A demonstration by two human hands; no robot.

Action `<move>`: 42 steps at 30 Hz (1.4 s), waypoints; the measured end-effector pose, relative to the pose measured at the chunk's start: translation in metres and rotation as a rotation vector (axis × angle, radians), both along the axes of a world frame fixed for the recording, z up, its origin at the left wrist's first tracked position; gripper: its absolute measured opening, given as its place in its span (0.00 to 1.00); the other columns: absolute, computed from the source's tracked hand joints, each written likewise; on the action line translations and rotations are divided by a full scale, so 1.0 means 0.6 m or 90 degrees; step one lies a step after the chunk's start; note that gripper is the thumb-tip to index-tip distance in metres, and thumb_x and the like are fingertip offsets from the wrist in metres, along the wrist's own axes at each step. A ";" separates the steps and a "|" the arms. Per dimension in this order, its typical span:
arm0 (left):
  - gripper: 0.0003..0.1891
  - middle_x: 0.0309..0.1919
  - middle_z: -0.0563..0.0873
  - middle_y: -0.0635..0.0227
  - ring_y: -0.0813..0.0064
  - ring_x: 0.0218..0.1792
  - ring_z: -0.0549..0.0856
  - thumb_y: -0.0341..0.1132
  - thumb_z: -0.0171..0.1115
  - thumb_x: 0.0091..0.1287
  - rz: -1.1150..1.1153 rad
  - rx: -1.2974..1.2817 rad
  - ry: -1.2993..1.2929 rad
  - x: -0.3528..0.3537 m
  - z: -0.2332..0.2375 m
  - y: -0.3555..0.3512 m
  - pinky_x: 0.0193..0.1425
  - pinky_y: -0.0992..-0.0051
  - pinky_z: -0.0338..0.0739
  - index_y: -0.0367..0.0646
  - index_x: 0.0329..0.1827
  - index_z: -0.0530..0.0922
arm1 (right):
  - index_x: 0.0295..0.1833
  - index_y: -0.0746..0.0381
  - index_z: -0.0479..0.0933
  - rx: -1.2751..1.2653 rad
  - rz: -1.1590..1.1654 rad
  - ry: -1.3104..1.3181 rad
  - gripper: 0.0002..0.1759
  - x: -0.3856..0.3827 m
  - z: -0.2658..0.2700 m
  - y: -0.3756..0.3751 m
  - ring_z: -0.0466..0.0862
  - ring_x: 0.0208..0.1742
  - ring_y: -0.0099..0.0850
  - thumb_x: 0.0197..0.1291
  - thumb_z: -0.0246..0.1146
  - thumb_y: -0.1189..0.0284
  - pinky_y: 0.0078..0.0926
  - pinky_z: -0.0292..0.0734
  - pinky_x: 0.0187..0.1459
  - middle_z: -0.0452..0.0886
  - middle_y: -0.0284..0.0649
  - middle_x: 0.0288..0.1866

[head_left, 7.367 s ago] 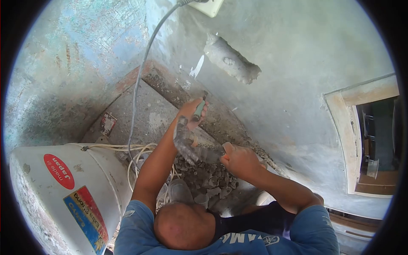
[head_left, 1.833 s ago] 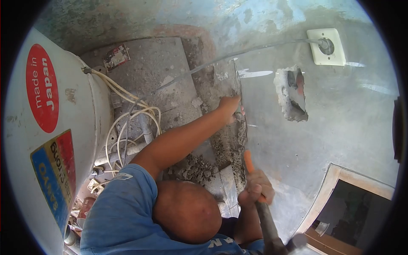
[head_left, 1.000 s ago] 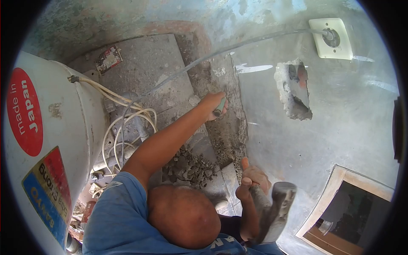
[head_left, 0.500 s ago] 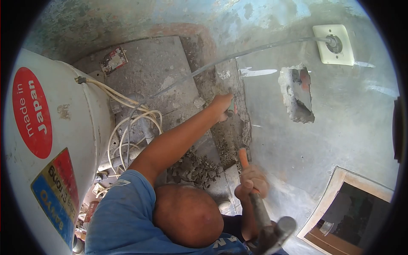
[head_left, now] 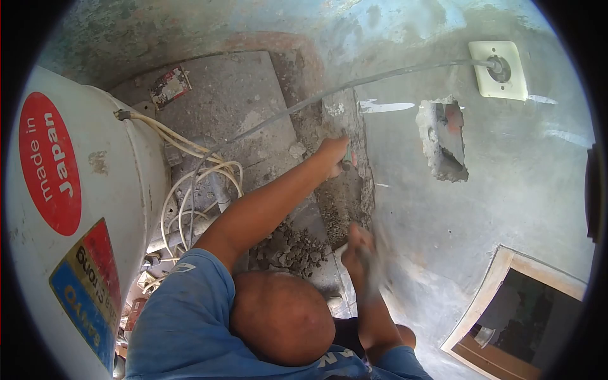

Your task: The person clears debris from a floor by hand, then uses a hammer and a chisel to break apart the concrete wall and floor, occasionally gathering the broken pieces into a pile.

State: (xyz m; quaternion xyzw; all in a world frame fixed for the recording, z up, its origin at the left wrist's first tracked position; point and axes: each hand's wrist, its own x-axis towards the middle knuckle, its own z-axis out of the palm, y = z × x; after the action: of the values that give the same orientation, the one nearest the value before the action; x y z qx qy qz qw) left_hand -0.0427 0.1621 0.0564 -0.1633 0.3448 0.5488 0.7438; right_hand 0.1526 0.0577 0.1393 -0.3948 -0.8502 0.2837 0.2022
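Note:
My left hand is closed round a short tool, probably a chisel, whose dark end shows beside the fingers; the rest is hidden. It is held against the broken, rough groove at the foot of the grey wall. Lower down, my right hand grips a hammer, seen only as a motion-blurred streak beside the wall. Grey rubble lies in a heap below my left forearm.
A white tank fills the left side, with coiled pale cables beside it. A grey cable crosses to a wall plate. A chipped hole and a wood-framed opening are on the right.
My right hand has moved slightly up and left, and the hammer has swung from its low position towards the wall, now blurred. My left hand has stayed nearly in place.

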 end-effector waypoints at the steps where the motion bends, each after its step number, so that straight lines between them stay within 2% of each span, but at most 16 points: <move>1: 0.13 0.27 0.78 0.58 0.66 0.23 0.78 0.38 0.53 0.67 -0.009 0.031 0.012 -0.001 0.002 -0.004 0.28 0.67 0.76 0.34 0.40 0.71 | 0.26 0.63 0.73 -0.064 -0.099 -0.353 0.15 -0.009 -0.013 0.009 0.74 0.19 0.28 0.65 0.56 0.67 0.28 0.68 0.21 0.74 0.41 0.18; 5: 0.14 0.28 0.78 0.58 0.66 0.25 0.79 0.39 0.53 0.68 -0.004 0.020 -0.008 -0.002 -0.004 0.006 0.28 0.66 0.76 0.34 0.41 0.70 | 0.35 0.67 0.76 -0.076 -0.207 -0.319 0.07 -0.016 0.051 -0.049 0.73 0.18 0.39 0.56 0.60 0.73 0.37 0.75 0.32 0.73 0.43 0.18; 10: 0.12 0.28 0.78 0.58 0.66 0.25 0.79 0.39 0.53 0.68 0.020 -0.024 -0.021 0.002 0.002 0.012 0.28 0.65 0.75 0.37 0.44 0.71 | 0.21 0.57 0.64 0.070 0.091 0.318 0.20 -0.106 0.168 -0.038 0.66 0.15 0.25 0.67 0.53 0.65 0.26 0.72 0.26 0.66 0.30 0.14; 11: 0.12 0.28 0.77 0.58 0.66 0.25 0.78 0.38 0.53 0.68 0.026 -0.021 -0.017 0.000 0.004 0.011 0.27 0.65 0.75 0.37 0.45 0.70 | 0.21 0.57 0.64 0.071 0.094 0.318 0.20 -0.091 0.135 -0.031 0.66 0.15 0.25 0.67 0.53 0.65 0.26 0.72 0.26 0.66 0.30 0.14; 13: 0.13 0.28 0.77 0.58 0.66 0.25 0.78 0.38 0.53 0.68 0.007 -0.012 -0.020 0.002 0.000 0.001 0.27 0.65 0.75 0.36 0.45 0.70 | 0.21 0.56 0.65 0.498 0.051 -0.412 0.19 -0.030 0.031 -0.021 0.67 0.15 0.26 0.67 0.53 0.64 0.25 0.70 0.24 0.67 0.29 0.14; 14: 0.13 0.28 0.77 0.58 0.66 0.25 0.78 0.38 0.54 0.68 -0.005 0.002 -0.018 0.000 0.002 0.006 0.27 0.65 0.76 0.36 0.45 0.70 | 0.21 0.56 0.65 0.507 0.049 -0.412 0.19 -0.016 0.015 -0.019 0.67 0.15 0.26 0.67 0.53 0.64 0.25 0.70 0.24 0.67 0.29 0.14; 16: 0.13 0.27 0.77 0.58 0.66 0.25 0.78 0.38 0.54 0.68 0.023 0.004 -0.002 -0.012 0.004 0.018 0.27 0.65 0.76 0.35 0.45 0.70 | 0.23 0.57 0.67 -0.005 -0.150 -0.287 0.18 -0.019 -0.006 -0.010 0.67 0.15 0.27 0.66 0.55 0.64 0.26 0.68 0.23 0.66 0.29 0.14; 20: 0.14 0.27 0.77 0.58 0.66 0.23 0.78 0.38 0.54 0.68 0.033 -0.034 -0.006 0.001 0.009 0.010 0.27 0.65 0.76 0.34 0.44 0.70 | 0.26 0.61 0.70 0.109 -0.194 -0.184 0.16 -0.044 0.079 -0.034 0.67 0.15 0.32 0.65 0.56 0.65 0.28 0.69 0.23 0.65 0.34 0.14; 22: 0.14 0.27 0.78 0.57 0.66 0.23 0.78 0.38 0.54 0.68 0.016 -0.022 0.003 0.001 0.012 0.006 0.27 0.65 0.76 0.33 0.44 0.71 | 0.27 0.64 0.71 0.038 0.000 0.308 0.15 -0.091 0.140 -0.033 0.67 0.15 0.32 0.65 0.57 0.67 0.28 0.68 0.23 0.62 0.38 0.13; 23: 0.14 0.27 0.78 0.56 0.65 0.23 0.78 0.38 0.54 0.68 0.004 -0.006 0.014 -0.002 0.009 0.008 0.27 0.66 0.76 0.33 0.44 0.71 | 0.27 0.64 0.71 0.038 0.002 0.309 0.15 -0.080 0.123 -0.029 0.67 0.15 0.32 0.65 0.57 0.67 0.28 0.68 0.23 0.62 0.38 0.13; 25: 0.14 0.27 0.78 0.56 0.65 0.23 0.78 0.38 0.54 0.68 0.003 0.002 0.011 0.001 -0.001 0.008 0.27 0.66 0.75 0.33 0.44 0.71 | 0.25 0.64 0.71 0.351 0.068 -0.177 0.17 -0.024 0.040 -0.019 0.67 0.16 0.33 0.65 0.57 0.66 0.30 0.68 0.23 0.65 0.42 0.15; 30: 0.15 0.26 0.78 0.57 0.64 0.21 0.78 0.39 0.53 0.68 -0.013 0.001 0.094 -0.003 -0.056 0.009 0.26 0.67 0.74 0.33 0.41 0.71 | 0.33 0.67 0.72 -0.083 -0.208 -0.321 0.13 0.006 -0.030 0.013 0.68 0.18 0.37 0.64 0.59 0.67 0.31 0.67 0.27 0.71 0.46 0.21; 32: 0.15 0.24 0.79 0.59 0.62 0.26 0.79 0.41 0.47 0.70 -0.055 -0.009 0.090 -0.002 -0.059 -0.009 0.37 0.55 0.72 0.34 0.42 0.72 | 0.30 0.66 0.69 0.637 0.100 -0.332 0.13 0.005 0.006 -0.002 0.69 0.19 0.27 0.65 0.58 0.69 0.26 0.65 0.26 0.71 0.41 0.20; 33: 0.15 0.24 0.79 0.59 0.62 0.26 0.79 0.41 0.47 0.70 -0.051 -0.003 0.098 -0.014 -0.057 -0.010 0.37 0.55 0.72 0.34 0.42 0.72 | 0.30 0.66 0.69 0.644 0.098 -0.324 0.13 0.003 0.014 0.003 0.69 0.19 0.27 0.65 0.58 0.69 0.26 0.65 0.26 0.71 0.41 0.20; 35: 0.14 0.22 0.78 0.62 0.68 0.17 0.77 0.41 0.50 0.69 -0.103 0.015 0.127 -0.003 -0.048 -0.040 0.23 0.69 0.71 0.36 0.37 0.73 | 0.26 0.62 0.67 -0.010 -0.321 -0.190 0.15 0.020 0.043 -0.019 0.69 0.21 0.20 0.66 0.58 0.69 0.22 0.64 0.26 0.71 0.34 0.19; 42: 0.15 0.21 0.76 0.65 0.72 0.17 0.76 0.43 0.49 0.69 -0.112 0.047 0.141 -0.008 -0.068 -0.028 0.21 0.71 0.70 0.38 0.34 0.74 | 0.26 0.62 0.66 -0.075 -0.290 -0.068 0.14 -0.028 0.089 -0.023 0.70 0.20 0.18 0.63 0.60 0.72 0.17 0.62 0.23 0.71 0.30 0.18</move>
State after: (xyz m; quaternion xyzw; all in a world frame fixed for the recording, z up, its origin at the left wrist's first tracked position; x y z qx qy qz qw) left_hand -0.0474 0.1450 0.0154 -0.0435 0.4171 0.5087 0.7519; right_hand 0.1360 0.0438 0.1927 -0.6019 -0.7306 0.2588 0.1922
